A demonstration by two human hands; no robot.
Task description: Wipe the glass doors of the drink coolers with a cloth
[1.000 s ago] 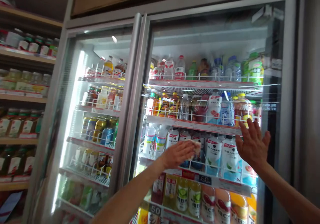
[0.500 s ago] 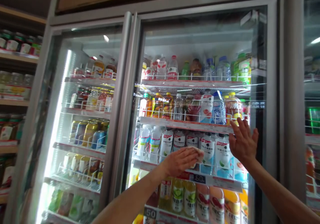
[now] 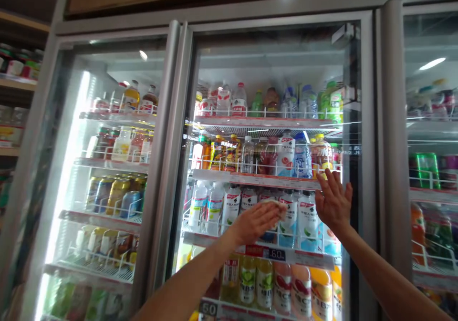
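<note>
I face a drinks fridge with glass doors. My left hand (image 3: 258,221) presses a light-coloured cloth (image 3: 280,205) flat against the glass of the middle door (image 3: 272,63), level with a row of white-labelled bottles (image 3: 232,204). Its fingers are curved over the cloth. My right hand (image 3: 333,199) lies open, fingers spread, flat on the same glass a little to the right, near the door's right frame (image 3: 368,168).
Wire shelves behind the glass hold rows of bottles and cans (image 3: 118,192) with price strips (image 3: 275,253). A left fridge door (image 3: 107,168) and a right one (image 3: 429,168) flank the middle door. Wooden shelves (image 3: 16,80) with jars stand at far left.
The view has swung to the right, bringing the right-hand fridge door into sight. Both hands stay on the glass; the left hand with the cloth has shifted only slightly.
</note>
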